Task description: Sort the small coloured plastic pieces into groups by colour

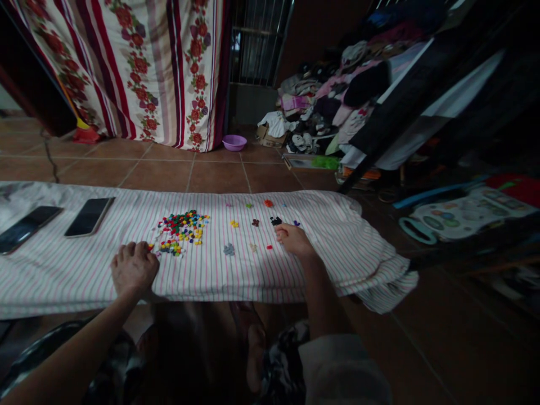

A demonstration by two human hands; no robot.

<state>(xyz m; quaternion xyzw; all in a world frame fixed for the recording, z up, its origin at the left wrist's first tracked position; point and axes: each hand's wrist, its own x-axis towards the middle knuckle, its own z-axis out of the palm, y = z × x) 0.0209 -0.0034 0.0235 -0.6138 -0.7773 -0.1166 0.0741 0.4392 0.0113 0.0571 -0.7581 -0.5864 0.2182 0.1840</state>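
Note:
A mixed pile of small coloured blocks (181, 228) lies on the striped cloth. At its left edge rests my left hand (134, 265), palm down with fingers apart, close to a few red and yellow pieces. My right hand (292, 238) is pinched beside a small group of black blocks (275, 221); whatever is between its fingertips is too small to make out. Around it lie separate little groups: yellow blocks (234, 224), brown blocks (255, 223), grey blocks (228, 249), beige blocks (253, 247), red blocks (269, 247), orange blocks (268, 203) and purple blocks (296, 223).
Two phones, a nearer-edge black phone (29, 228) and another phone (89, 217), lie on the striped cloth (337, 247) at left. Beyond it are a purple basin (234, 143), a floral curtain (169, 73) and heaped clothes (329, 101). A toy panel (472, 211) stands right.

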